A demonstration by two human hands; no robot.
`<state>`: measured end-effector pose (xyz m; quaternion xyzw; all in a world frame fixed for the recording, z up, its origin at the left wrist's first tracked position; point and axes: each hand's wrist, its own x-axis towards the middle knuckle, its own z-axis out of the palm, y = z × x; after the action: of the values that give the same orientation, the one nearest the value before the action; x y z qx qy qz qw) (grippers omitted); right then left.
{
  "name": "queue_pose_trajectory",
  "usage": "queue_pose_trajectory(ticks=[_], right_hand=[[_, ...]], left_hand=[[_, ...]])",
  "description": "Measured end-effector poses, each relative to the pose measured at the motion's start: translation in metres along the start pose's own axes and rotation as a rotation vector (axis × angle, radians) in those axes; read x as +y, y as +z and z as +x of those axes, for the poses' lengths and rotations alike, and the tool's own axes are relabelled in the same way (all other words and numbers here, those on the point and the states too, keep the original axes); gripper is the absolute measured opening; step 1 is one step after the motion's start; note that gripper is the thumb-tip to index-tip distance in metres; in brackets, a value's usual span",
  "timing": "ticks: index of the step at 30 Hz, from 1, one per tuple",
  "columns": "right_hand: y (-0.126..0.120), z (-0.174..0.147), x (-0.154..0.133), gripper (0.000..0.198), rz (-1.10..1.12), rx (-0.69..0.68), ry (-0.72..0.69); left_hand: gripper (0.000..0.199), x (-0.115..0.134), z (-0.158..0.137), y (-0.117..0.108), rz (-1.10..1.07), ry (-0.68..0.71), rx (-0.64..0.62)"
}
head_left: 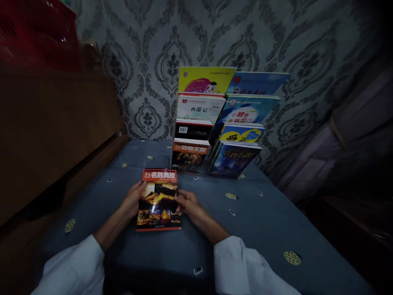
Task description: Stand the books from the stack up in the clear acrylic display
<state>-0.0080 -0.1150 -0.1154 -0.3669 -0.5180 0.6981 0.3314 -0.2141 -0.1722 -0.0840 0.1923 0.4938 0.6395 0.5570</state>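
A book [159,200] with an orange and black cover, a sunlit wall scene and a row of small pictures faces me, tilted, above the blue cloth. My left hand [134,199] grips its left edge, with the fingers mostly hidden behind it. At the right edge, my right hand [188,203] pinches the cover between thumb and fingers. Just beyond stands a book with a lion cover [189,157], at the front of the left row in a stepped rack. A dark blue book [233,160] fronts the right row.
Higher in the rack are a yellow book [205,78], a white book [199,107] and a blue book [260,82]. A wooden cabinet [58,135] with a red box [39,37] on it borders the left. A curtain [319,151] hangs at right, and patterned wallpaper [147,82] lies behind.
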Motion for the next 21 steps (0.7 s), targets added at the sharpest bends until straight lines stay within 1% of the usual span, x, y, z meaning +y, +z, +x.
queue_pose_trajectory(ticks=[2, 3, 6, 7, 9, 11, 12, 13, 15, 17, 19, 21], right_hand=[[0.002, 0.002, -0.014, 0.035, 0.015, -0.055, -0.039], [0.003, 0.003, -0.022, 0.035, 0.013, -0.072, -0.088], [0.004, 0.008, -0.044, 0.031, -0.039, -0.107, -0.319], [0.003, 0.010, -0.048, 0.028, -0.091, -0.100, -0.409], [-0.002, 0.011, -0.049, 0.022, -0.262, -0.066, -0.593], [-0.009, 0.009, -0.037, 0.025, -0.472, -0.037, -0.730], [-0.013, 0.007, -0.028, 0.031, -0.569, -0.036, -0.761], [-0.018, 0.005, -0.017, 0.037, -0.652, -0.050, -0.761], [-0.025, -0.001, 0.003, 0.046, -0.779, -0.099, -0.713], [-0.029, -0.006, 0.017, 0.048, -0.867, -0.141, -0.675], [-0.031, -0.009, 0.023, 0.048, -0.926, -0.149, -0.659], [-0.030, -0.009, 0.021, 0.047, -0.974, -0.138, -0.650]], left_hand=[[0.029, 0.011, 0.000, 0.008, 0.017, 0.103, -0.073], [0.035, 0.018, 0.000, 0.011, 0.034, 0.165, -0.115], [0.047, 0.041, -0.003, 0.015, 0.163, 0.386, -0.239], [0.048, 0.048, -0.005, 0.012, 0.257, 0.455, -0.287], [0.044, 0.057, -0.010, 0.003, 0.518, 0.568, -0.425], [0.038, 0.055, -0.015, -0.010, 0.788, 0.636, -0.579], [0.038, 0.050, -0.017, -0.018, 0.896, 0.650, -0.635], [0.039, 0.043, -0.019, -0.025, 0.976, 0.656, -0.666], [0.044, 0.024, -0.023, -0.039, 1.087, 0.638, -0.672], [0.051, 0.004, -0.028, -0.048, 1.176, 0.610, -0.665], [0.061, -0.010, -0.033, -0.052, 1.252, 0.602, -0.660], [0.073, -0.018, -0.038, -0.055, 1.303, 0.617, -0.661]])
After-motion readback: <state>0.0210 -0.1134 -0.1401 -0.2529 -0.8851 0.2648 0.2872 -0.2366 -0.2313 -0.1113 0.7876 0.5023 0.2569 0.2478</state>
